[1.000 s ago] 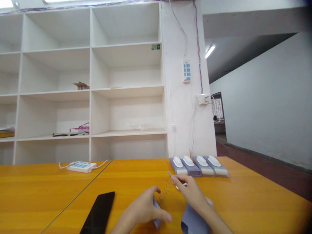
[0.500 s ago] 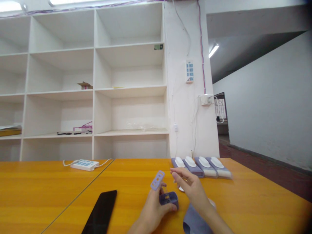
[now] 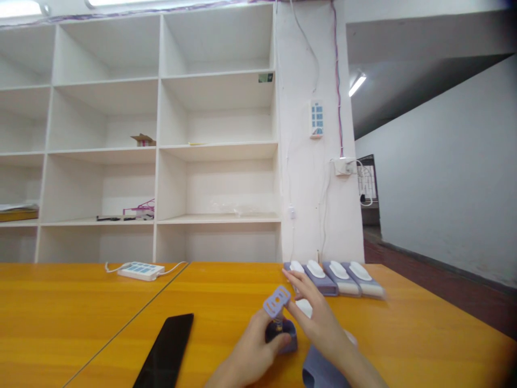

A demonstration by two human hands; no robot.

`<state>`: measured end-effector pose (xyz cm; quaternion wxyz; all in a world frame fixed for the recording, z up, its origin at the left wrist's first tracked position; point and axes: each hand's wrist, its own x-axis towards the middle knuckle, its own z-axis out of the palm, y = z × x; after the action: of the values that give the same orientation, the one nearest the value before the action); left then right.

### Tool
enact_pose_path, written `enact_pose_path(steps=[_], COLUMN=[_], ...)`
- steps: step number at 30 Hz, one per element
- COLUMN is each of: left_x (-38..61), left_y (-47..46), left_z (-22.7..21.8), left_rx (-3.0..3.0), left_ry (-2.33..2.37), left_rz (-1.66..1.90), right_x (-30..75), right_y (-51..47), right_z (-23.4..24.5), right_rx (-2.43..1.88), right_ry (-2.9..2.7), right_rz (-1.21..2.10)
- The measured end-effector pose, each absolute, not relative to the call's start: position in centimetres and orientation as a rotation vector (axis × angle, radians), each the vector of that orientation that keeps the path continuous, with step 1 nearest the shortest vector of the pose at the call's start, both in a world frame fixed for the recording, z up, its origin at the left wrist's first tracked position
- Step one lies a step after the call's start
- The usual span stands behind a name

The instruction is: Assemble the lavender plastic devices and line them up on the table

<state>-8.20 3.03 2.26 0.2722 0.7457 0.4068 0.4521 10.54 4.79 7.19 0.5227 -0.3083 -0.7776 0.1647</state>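
Note:
My left hand (image 3: 256, 342) is closed around a small hollow grey-purple plastic casing (image 3: 288, 345). A coiled metal piece, perhaps a spring, stands at the casing's top. Above it, by my left fingers, sits a flat lilac plate (image 3: 277, 302) with slots and a round hole. My right hand (image 3: 319, 318) has its fingers stretched and apart, right beside the plate's right edge; whether they touch it I cannot tell. A white oval part (image 3: 304, 307) lies partly behind my right fingers. Under my right forearm rests a larger grey-purple hollow housing (image 3: 321, 369), partly hidden.
Several grey-purple units with white oval tops (image 3: 339, 277) stand in a row at the table's back right. A black flat slab (image 3: 165, 350) lies left of my hands. A white power strip (image 3: 140, 271) is farther back. White shelves (image 3: 218, 218) rise behind the table (image 3: 226, 291).
The lilac plate has shifted right, over the casing, and turned. My right hand's fingers have spread more, and the white oval part shows more.

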Motion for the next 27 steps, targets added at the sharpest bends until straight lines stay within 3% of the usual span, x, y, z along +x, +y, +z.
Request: enact_pose_path(steps=[6, 10, 17, 27], left_x=[-8.3, -8.2, -7.5, -6.7], left_y=[2.7, 2.0, 1.5, 1.3], left_z=[2.7, 3.7, 5.8, 6.6], left_rx=[2.052, 2.083, 2.03, 2.038], left_ry=[1.002, 0.987, 1.097, 1.086], left_rz=[1.172, 1.196, 1.548, 1.644], right_x=[10.5, 10.3, 9.8, 10.2], right_y=[4.1, 3.7, 2.7, 2.4], right_z=[7.3, 7.7, 9.1, 9.2], right_rx=[-0.735, -0.711, -0.595, -0.613], right_ry=[-1.904, -1.953, -2.012, -2.073], right_rz=[0.594, 0.534, 0.387, 0.275])
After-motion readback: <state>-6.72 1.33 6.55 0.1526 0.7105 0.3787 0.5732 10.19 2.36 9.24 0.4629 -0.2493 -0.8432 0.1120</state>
